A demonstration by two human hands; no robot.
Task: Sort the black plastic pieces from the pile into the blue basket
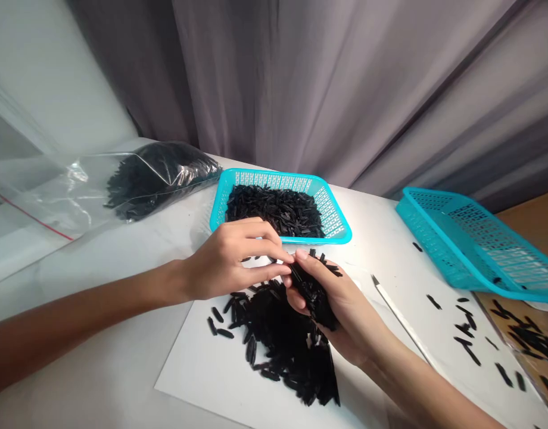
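My right hand (332,292) is wrapped round a bunch of short black strips (313,291), with some ends sticking out past the thumb. My left hand (238,256) reaches across from the left, and its thumb and fingertips pinch together at the near edge of that bunch. Whatever sits between those fingertips is too small to make out. Below both hands, a loose pile of similar black pieces (287,345) lies on a white sheet (202,381). Just behind the hands, a turquoise basket (339,237) holds many more black pieces.
A clear plastic bag (162,173) of black pieces lies at the left. On the right stand a second turquoise basket (452,268) and a slim white-handled tool (401,319) with a dark tip. Scattered black pieces (468,348) lie nearby. A grey curtain (301,83) hangs behind the table.
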